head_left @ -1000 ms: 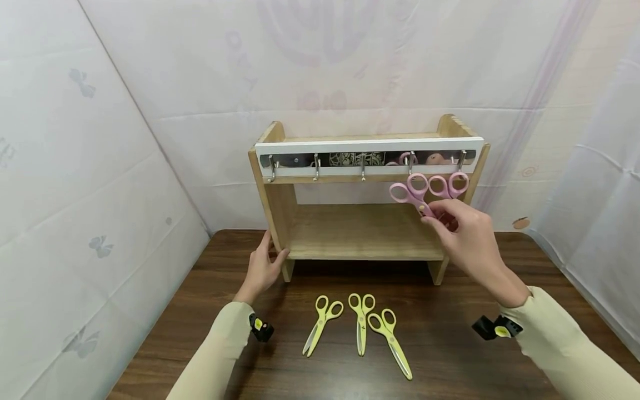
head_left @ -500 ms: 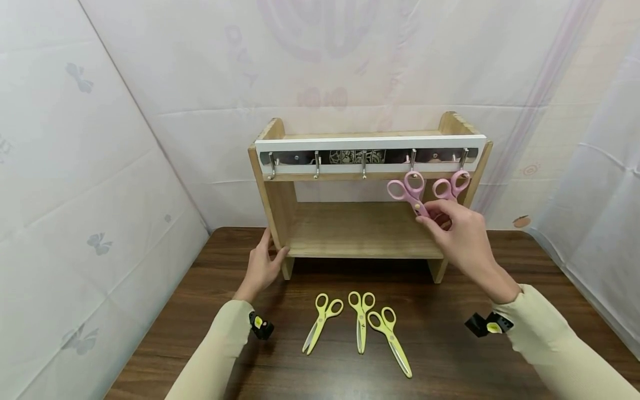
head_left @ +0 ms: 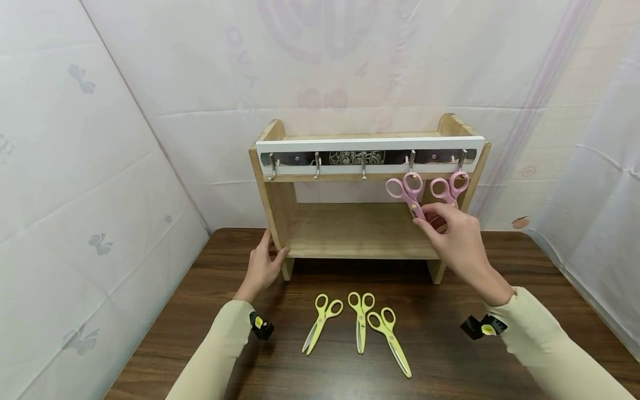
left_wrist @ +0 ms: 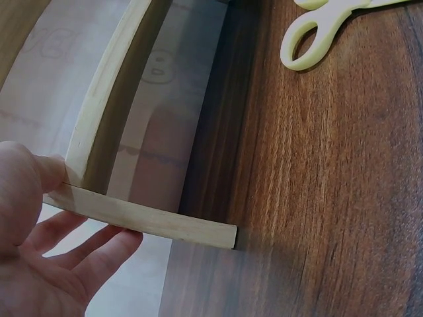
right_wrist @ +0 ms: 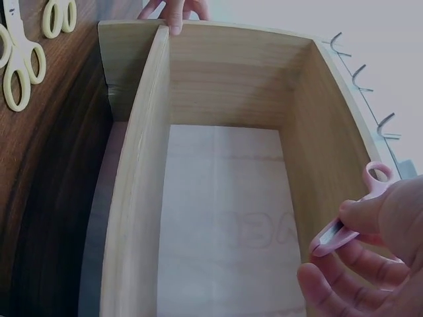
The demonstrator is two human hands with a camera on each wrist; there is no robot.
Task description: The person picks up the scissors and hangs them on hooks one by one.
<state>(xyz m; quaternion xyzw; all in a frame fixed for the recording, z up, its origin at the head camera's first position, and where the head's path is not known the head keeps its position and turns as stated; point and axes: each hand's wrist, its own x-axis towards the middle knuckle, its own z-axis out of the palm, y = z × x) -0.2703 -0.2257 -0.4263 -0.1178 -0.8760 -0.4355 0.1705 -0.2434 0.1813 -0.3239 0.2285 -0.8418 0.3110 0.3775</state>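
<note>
My right hand (head_left: 461, 240) pinches pink scissors (head_left: 409, 194) by the blades, handles up. Their upper ring lies at the fourth hook (head_left: 412, 160) of a white hook rail; whether the hook passes through it I cannot tell. In the right wrist view, thumb and fingers hold the blade end of these scissors (right_wrist: 378, 187). Behind that hand, a second pink pair of scissors (head_left: 451, 191) hangs at the rightmost hook, its blades mostly hidden. My left hand (head_left: 262, 268) grips the left side panel of the wooden shelf (head_left: 365, 230); in the left wrist view the thumb and fingers (left_wrist: 112, 254) clasp the panel.
Three yellow scissors, a left pair (head_left: 321, 321), a middle pair (head_left: 361, 321) and a right pair (head_left: 390, 335), lie on the dark wooden table (head_left: 200, 333) before the shelf. Other hooks on the rail (head_left: 370, 143) hold nothing. Patterned white cloth (head_left: 200, 83) stands behind and at both sides.
My right hand and the held scissors have shifted slightly left and a little down, staying by the fourth hook. The left hand keeps its place on the shelf panel.
</note>
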